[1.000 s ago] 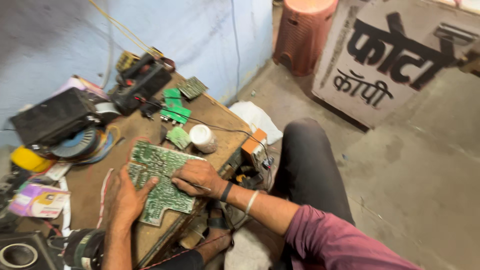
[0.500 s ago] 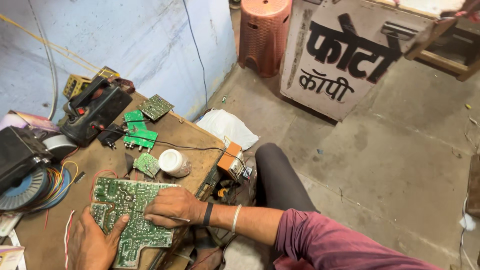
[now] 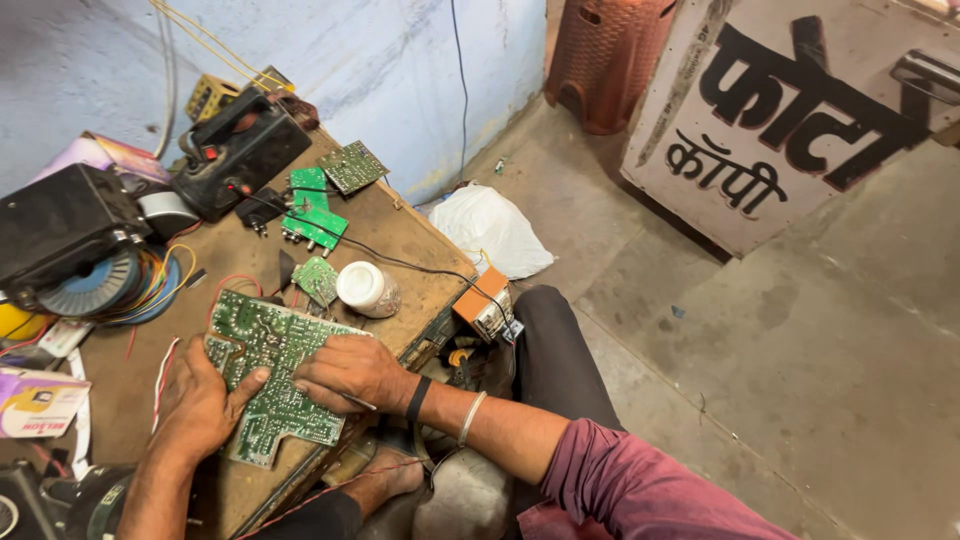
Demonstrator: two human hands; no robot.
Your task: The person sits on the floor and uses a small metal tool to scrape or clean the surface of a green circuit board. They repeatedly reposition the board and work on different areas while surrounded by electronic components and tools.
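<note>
Worn wooden table (image 3: pixel 400 235) carries circuit boards (image 3: pixel 270 370), jar (image 3: pixel 366 288).
</note>
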